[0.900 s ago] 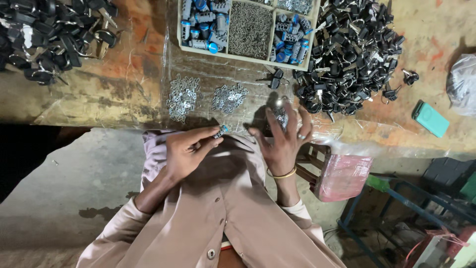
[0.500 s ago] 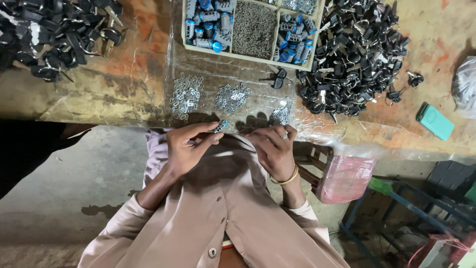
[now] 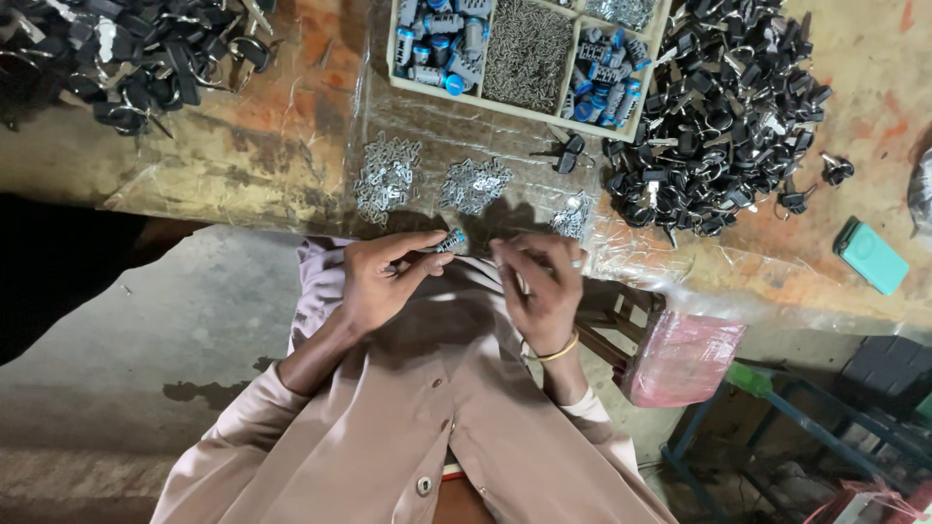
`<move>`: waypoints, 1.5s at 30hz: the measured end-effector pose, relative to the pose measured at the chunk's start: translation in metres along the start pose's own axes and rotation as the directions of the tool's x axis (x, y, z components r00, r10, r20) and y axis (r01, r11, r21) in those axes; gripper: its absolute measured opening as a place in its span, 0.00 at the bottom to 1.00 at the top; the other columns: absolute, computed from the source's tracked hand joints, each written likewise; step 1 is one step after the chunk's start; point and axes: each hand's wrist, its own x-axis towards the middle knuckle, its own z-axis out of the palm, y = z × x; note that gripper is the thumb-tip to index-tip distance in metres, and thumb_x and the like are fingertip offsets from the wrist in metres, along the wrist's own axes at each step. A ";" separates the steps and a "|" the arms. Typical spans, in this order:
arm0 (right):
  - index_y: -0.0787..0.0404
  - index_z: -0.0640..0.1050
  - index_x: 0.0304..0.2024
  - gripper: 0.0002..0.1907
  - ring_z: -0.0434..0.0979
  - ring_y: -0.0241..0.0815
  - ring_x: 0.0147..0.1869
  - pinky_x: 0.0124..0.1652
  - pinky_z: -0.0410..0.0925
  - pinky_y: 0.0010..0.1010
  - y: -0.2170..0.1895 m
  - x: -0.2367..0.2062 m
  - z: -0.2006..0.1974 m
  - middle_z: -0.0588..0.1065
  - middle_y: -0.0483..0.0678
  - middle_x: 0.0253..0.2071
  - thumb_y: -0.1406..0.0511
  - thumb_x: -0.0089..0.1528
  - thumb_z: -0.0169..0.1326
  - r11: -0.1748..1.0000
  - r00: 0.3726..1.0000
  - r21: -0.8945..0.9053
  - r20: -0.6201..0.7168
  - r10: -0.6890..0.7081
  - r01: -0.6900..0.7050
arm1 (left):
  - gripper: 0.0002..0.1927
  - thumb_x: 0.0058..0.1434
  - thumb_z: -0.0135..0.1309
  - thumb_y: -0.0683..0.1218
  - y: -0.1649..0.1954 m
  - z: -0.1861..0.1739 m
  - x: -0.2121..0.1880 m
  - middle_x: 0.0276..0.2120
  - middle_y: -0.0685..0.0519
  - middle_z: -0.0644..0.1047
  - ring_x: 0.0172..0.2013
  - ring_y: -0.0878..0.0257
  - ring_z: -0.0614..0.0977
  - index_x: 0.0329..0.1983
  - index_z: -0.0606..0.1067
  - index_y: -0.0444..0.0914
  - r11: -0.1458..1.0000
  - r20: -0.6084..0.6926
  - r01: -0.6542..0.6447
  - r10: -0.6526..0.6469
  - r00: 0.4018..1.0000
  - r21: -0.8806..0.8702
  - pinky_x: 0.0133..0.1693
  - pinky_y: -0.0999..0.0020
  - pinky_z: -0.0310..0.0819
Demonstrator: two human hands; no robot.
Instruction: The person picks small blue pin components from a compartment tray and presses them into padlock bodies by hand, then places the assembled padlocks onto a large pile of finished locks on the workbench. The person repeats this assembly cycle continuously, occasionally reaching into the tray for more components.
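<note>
Left hand [image 3: 379,281], centre frame, pinches a small cylinder [image 3: 451,240] with a blue end between thumb and fingertips, just below the bench edge. Right hand [image 3: 539,281] is curled beside it; whether it grips a small part, I cannot tell. Three piles of metal bits [image 3: 474,184] lie just above. Judgement: keep the cylinder steady and level, bring the fingertips close, and work over the lap so that dropped bits are caught.
</note>
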 end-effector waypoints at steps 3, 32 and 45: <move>0.52 0.83 0.49 0.16 0.72 0.41 0.49 0.51 0.61 0.35 -0.013 0.001 0.012 0.75 0.41 0.46 0.70 0.58 0.67 0.989 0.998 0.139 0.005 -0.056 0.055 | 0.16 0.62 0.63 0.36 -0.001 -0.002 -0.005 0.45 0.46 0.84 0.39 0.65 0.88 0.53 0.79 0.32 1.000 0.014 -0.021 0.021 1.000 0.005 0.38 0.74 0.84; 0.53 0.83 0.55 0.23 0.60 0.62 0.68 0.64 0.50 0.53 -0.054 -0.002 0.040 0.68 0.57 0.65 0.59 0.58 0.69 0.985 0.989 -0.145 0.130 -0.076 0.095 | 0.16 0.64 0.61 0.32 -0.004 -0.051 -0.041 0.38 0.47 0.84 0.34 0.65 0.86 0.55 0.78 0.29 0.993 -0.131 -0.003 -0.013 0.991 -0.115 0.38 0.74 0.84; 0.48 0.80 0.62 0.28 0.50 0.65 0.76 0.69 0.41 0.59 -0.038 -0.006 0.056 0.60 0.60 0.72 0.52 0.62 0.68 0.969 0.971 -0.189 0.206 -0.118 0.158 | 0.16 0.62 0.63 0.33 -0.015 -0.047 -0.034 0.38 0.47 0.84 0.34 0.66 0.86 0.54 0.79 0.30 0.993 -0.126 -0.028 0.013 0.992 -0.119 0.36 0.75 0.83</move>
